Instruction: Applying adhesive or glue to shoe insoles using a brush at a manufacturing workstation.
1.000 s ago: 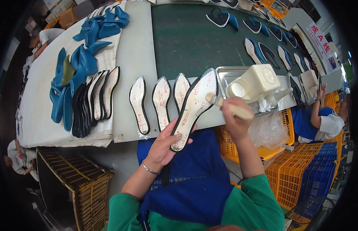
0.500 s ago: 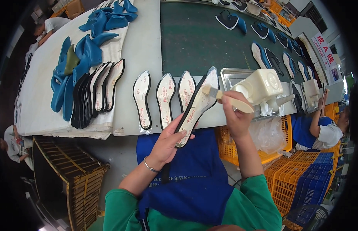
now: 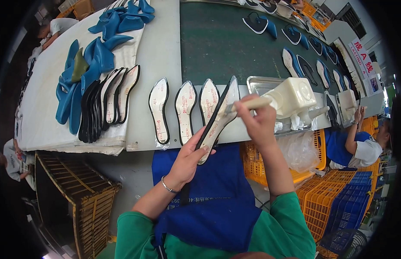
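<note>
My left hand (image 3: 186, 160) grips the heel end of a white insole (image 3: 214, 131) with a black edge, holding it tilted, toe up and away from me, over the table's near edge. In my right hand (image 3: 260, 126) is a brush (image 3: 255, 102) with a pale handle; its bristles meet the insole's face around the middle. Just left of the held piece, several similar insoles lie in a row, among them a left one (image 3: 159, 111) and a middle one (image 3: 186, 105). Part of the row's right insole (image 3: 208, 96) is hidden behind the held one.
A cream plastic container (image 3: 293, 98) lies in a metal tray (image 3: 257, 82) to the right. Stacked insoles (image 3: 110, 101) and blue shoe lasts (image 3: 97, 58) are on the left. A green conveyor belt (image 3: 226, 47) carries shoe parts. Below are a yellow crate (image 3: 254, 166) and a co-worker (image 3: 368, 149) at right.
The brush has moved down the insole from near the toe to its middle, and its handle has swung up. The insole has turned slightly, edge more toward me.
</note>
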Tool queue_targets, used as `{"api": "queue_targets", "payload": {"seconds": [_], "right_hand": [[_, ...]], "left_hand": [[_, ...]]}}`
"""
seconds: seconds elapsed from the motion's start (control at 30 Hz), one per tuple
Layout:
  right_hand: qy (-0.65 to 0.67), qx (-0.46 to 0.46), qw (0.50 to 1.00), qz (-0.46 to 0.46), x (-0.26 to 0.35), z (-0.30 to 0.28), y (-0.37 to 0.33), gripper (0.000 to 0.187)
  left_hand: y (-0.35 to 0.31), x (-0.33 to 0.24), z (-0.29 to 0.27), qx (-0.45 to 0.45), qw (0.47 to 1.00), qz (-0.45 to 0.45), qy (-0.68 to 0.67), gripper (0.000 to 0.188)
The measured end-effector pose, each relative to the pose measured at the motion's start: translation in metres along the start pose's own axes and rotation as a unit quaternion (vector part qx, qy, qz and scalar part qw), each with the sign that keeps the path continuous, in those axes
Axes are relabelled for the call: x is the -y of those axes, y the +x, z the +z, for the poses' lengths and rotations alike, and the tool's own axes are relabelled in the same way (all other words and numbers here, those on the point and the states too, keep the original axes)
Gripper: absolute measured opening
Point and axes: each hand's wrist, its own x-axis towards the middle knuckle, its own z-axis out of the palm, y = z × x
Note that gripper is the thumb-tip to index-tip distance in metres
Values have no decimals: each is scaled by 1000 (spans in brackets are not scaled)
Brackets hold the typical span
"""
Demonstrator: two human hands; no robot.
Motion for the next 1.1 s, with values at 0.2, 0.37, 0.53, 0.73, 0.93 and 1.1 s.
{"api": "queue_targets", "payload": {"seconds": [0.2, 0.37, 0.53, 0.73, 0.93, 1.1], "right_hand": [[-58, -58, 986, -145, -13, -2, 5, 12], [-104, 41, 957, -267, 12, 13, -23, 16], [-102, 39, 962, -248, 17, 15, -27, 17], [-7, -76, 997, -16, -10, -6, 21, 18], [129, -195, 970, 69, -52, -43, 55, 19], [284, -318, 902, 77, -48, -42, 31, 20]], "left_hand": [[-1, -2, 1, 7, 1000, -6, 1, 58], [0, -4, -4, 5, 1000, -12, -22, 57], [4, -7, -5, 7, 1000, -14, -19, 57], [-1, -15, -2, 47, 998, -19, -25, 58], [2, -20, -4, 84, 993, -41, -77, 60], [10, -28, -15, 79, 988, -24, -127, 63]]}}
